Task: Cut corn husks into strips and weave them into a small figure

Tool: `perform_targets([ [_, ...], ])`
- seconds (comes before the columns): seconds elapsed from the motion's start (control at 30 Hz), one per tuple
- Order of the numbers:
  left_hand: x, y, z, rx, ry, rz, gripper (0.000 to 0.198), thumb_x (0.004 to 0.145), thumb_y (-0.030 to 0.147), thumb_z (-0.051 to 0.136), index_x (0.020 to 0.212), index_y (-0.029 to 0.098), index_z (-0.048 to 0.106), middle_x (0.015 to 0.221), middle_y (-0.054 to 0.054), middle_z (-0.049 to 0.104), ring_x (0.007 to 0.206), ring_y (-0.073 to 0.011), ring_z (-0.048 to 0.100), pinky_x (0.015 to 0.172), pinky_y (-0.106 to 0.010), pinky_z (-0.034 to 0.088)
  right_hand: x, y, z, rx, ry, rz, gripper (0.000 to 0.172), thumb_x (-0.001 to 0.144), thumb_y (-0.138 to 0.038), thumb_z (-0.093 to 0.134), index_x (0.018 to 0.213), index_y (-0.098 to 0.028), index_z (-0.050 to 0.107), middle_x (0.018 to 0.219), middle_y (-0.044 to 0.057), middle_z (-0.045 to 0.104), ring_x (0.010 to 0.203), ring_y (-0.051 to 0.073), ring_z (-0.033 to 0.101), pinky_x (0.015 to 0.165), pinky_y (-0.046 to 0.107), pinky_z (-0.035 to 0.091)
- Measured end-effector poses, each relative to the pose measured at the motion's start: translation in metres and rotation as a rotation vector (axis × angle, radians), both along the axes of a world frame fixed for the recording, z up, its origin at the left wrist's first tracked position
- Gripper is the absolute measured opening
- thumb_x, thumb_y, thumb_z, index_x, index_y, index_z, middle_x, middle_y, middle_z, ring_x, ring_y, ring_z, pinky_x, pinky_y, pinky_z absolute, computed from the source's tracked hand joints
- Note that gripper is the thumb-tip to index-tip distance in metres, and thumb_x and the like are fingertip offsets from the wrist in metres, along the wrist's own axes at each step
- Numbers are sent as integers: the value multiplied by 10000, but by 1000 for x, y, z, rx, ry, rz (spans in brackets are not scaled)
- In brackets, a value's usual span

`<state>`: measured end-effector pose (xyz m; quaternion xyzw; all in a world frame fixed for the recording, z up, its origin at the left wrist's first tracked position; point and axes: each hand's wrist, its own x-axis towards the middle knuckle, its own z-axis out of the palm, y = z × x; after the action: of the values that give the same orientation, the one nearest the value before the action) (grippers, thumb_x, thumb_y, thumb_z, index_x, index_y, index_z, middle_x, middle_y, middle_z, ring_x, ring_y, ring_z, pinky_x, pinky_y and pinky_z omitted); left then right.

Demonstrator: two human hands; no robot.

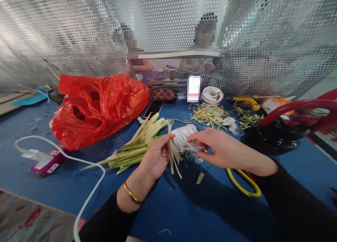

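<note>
My left hand [155,157] is closed in a pinch on a few pale yellow leaf strips [173,157] that hang down from its fingers. A bundle of green and yellow leaf strips [137,143] lies on the blue table [184,207] just left of that hand. My right hand [223,149] reaches in from the right, its fingers closed on white string [184,138] from a bunched hank between both hands. A small leaf scrap [200,178] lies below the hands.
A red plastic bag [97,106] sits at the left. Yellow-handled scissors [243,184] lie under my right forearm. A black basket with red handle [279,133], leaf trimmings [209,115], a phone [153,108], a white tape roll [212,94] and a white charging cable [86,164] are around. Two people sit behind the perforated screen [263,41].
</note>
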<state>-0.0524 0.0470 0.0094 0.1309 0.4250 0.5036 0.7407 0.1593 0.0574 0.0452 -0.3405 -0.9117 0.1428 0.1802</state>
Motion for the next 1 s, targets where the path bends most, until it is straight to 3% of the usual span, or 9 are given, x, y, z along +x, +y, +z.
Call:
perform_targets([
  [0.1, -3, 3, 3, 14, -32, 85, 58, 807, 174, 684, 803, 131, 723, 656, -11, 731, 556, -99, 663, 545, -184, 538, 10, 3, 4, -107, -37, 19, 135, 848, -165, 569, 918, -202, 679, 838, 35, 696, 782, 191, 623, 717, 305, 443],
  [0.4, -3, 2, 0, 82, -40, 126, 116, 842, 175, 629, 843, 111, 725, 686, -37, 740, 580, -116, 676, 558, -203, 546, 41, 11, 21, -281, 5, -148, 179, 852, -359, 601, 788, -232, 709, 766, 17, 722, 692, 185, 652, 635, 297, 472],
  [0.57, -4, 3, -5, 181, 9, 115, 118, 786, 224, 695, 820, 119, 737, 656, -39, 725, 559, -123, 656, 534, -206, 532, 58, 16, 21, -110, -57, -464, 223, 841, -402, 621, 713, -236, 697, 580, 7, 649, 506, 181, 563, 502, 313, 384],
  [0.67, -1, -1, -7, 265, 72, 85, 170, 728, 268, 758, 810, 120, 745, 659, -37, 715, 567, -119, 642, 536, -199, 520, 42, 15, 15, 29, 169, -572, 111, 837, -322, 645, 791, -235, 697, 708, 18, 694, 615, 193, 612, 576, 320, 430],
  [0.77, 4, -6, -6, 308, 134, 64, 184, 703, 297, 785, 776, 132, 748, 683, -29, 717, 591, -109, 632, 567, -190, 510, 12, 8, 6, 56, 372, -418, 64, 831, -268, 669, 796, -216, 673, 795, 35, 679, 708, 188, 618, 643, 312, 472],
  [0.83, 7, -10, -5, 333, 175, 33, 174, 714, 310, 778, 761, 145, 751, 671, -19, 708, 603, -104, 623, 587, -186, 499, -6, 3, -1, 54, 390, -362, 55, 836, -256, 673, 817, -208, 653, 823, 40, 651, 705, 180, 606, 653, 310, 479],
  [1.0, 9, -14, -6, 405, 348, -30, 186, 755, 336, 749, 794, 156, 771, 677, -15, 684, 613, -95, 569, 580, -189, 448, -22, -2, -15, 111, 270, -402, 89, 862, -163, 587, 784, -204, 569, 812, 39, 586, 731, 186, 563, 642, 308, 437],
])
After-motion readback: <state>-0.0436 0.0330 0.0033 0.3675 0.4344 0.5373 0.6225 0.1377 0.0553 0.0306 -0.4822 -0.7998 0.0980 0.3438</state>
